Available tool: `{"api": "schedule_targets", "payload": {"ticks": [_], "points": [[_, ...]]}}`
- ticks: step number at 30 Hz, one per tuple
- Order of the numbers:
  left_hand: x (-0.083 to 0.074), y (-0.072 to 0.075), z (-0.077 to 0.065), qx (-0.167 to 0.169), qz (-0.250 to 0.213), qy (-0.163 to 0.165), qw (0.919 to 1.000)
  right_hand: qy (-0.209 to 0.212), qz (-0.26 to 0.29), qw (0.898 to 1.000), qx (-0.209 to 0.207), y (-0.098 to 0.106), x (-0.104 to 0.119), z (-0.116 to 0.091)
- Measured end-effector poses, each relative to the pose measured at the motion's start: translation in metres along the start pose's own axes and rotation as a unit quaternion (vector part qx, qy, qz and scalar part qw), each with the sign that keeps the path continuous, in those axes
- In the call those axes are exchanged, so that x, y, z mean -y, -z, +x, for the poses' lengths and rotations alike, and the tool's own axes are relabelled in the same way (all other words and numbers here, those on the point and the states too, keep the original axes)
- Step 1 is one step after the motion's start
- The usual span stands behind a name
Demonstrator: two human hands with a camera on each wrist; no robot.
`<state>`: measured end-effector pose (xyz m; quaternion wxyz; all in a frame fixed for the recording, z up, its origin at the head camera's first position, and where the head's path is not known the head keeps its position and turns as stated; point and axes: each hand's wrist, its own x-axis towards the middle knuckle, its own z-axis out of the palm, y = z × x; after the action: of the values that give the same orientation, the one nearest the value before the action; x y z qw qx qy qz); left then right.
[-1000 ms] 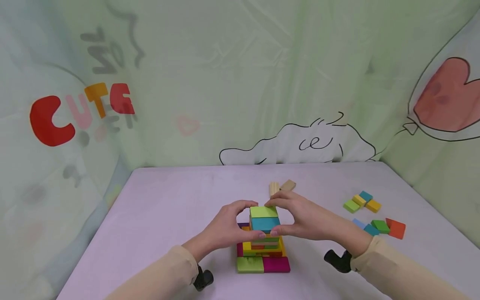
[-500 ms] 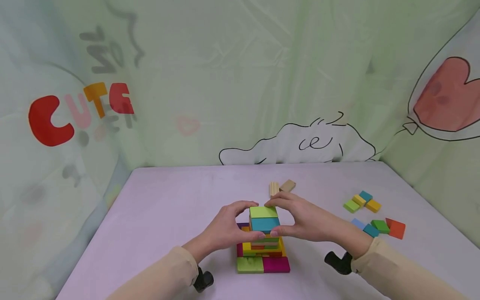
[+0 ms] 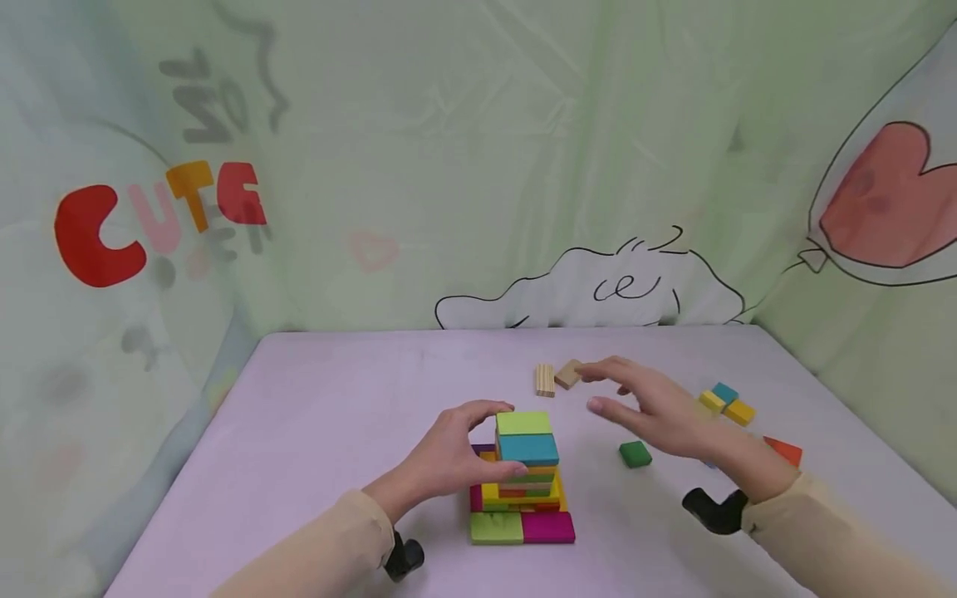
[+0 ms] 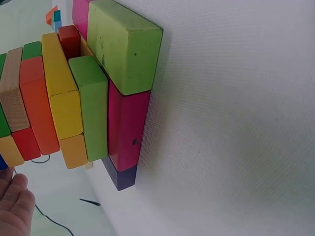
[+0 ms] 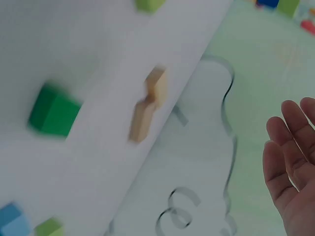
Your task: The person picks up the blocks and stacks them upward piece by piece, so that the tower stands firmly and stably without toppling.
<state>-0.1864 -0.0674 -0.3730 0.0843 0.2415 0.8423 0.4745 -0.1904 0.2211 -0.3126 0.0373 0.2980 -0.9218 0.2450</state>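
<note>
A tower of coloured wooden blocks [image 3: 527, 448] stands mid-table, light green and blue blocks on top, over a wider base with light green and magenta blocks in front. My left hand [image 3: 456, 448] holds its upper left side, thumb at the front and fingers reaching round the back. In the left wrist view, red, orange, yellow and green blocks of the tower [image 4: 64, 103] rise from the base, with fingertips [image 4: 17, 196] beside them. My right hand [image 3: 650, 407] hovers to the right of the tower, fingers spread and holding nothing. Below it lies a dark green block [image 3: 635, 454].
Two plain wood pieces [image 3: 545, 380] lie behind the tower. Yellow and blue blocks [image 3: 725, 397] sit at the right, with an orange-red block [image 3: 782, 451] partly hidden by the right arm. A printed fabric wall [image 3: 478, 166] backs the purple-white table [image 3: 359, 390].
My right hand has let go of the tower and moved right, fingers opening. The dark green block, formerly behind the arm, now shows. My left hand stays at the tower.
</note>
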Motion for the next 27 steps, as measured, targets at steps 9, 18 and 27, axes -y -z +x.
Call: {"api": "schedule_targets", "payload": {"ticks": [9, 18, 27], "points": [[0.0, 0.001, -0.001, -0.003, 0.008, 0.005, 0.9999, -0.137, -0.04, 0.985, 0.099, -0.02, -0.078, -0.026], [-0.001, -0.001, 0.0, -0.003, 0.002, 0.009, 1.0, -0.197, -0.009, 0.97, 0.143, -0.029, -0.096, -0.032], [0.0, -0.002, 0.0, -0.008, -0.003, 0.01, 0.9999, -0.199, -0.009, 0.97, 0.139, -0.03, -0.093, -0.034]]}}
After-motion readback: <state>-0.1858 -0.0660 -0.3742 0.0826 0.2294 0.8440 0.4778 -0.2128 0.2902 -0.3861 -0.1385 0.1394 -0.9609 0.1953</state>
